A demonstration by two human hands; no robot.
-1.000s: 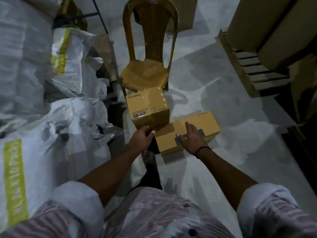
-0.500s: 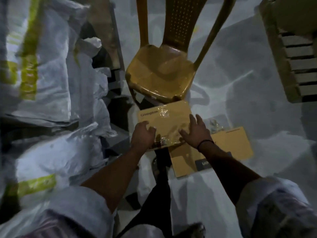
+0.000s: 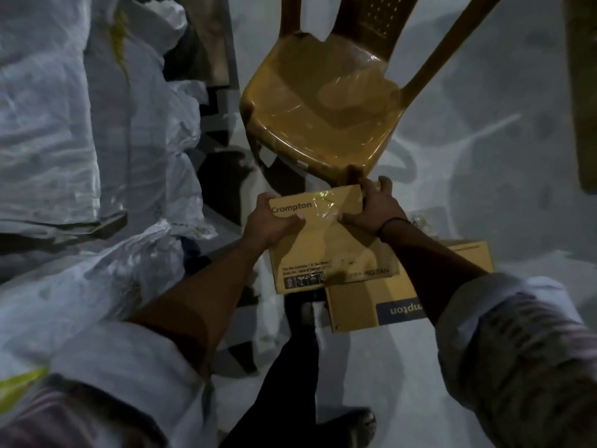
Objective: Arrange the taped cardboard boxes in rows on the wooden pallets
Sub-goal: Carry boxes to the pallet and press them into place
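The left hand [image 3: 274,223] was clamped on the near-left edge of the taped box [image 3: 326,240], thumb over the top, while the right hand [image 3: 376,206] gripped the far-right corner, fingers curled round it. The box looked lifted off the floor [image 3: 484,189], tilted toward the camera, overlapping a second box [image 3: 361,307] lying flat below it. The grip was diagonal (corner against edge, not side against side), so my worry was the box twisting or sliding out, all the more with glossy tape [image 3: 324,205] near the thumbs. The chair [image 3: 323,124] stood just beyond the right hand's knuckles, and a lift forward could knock it. White sacks [image 3: 97,140] crowded the left, leaving little room to swing. No pallet was in view.
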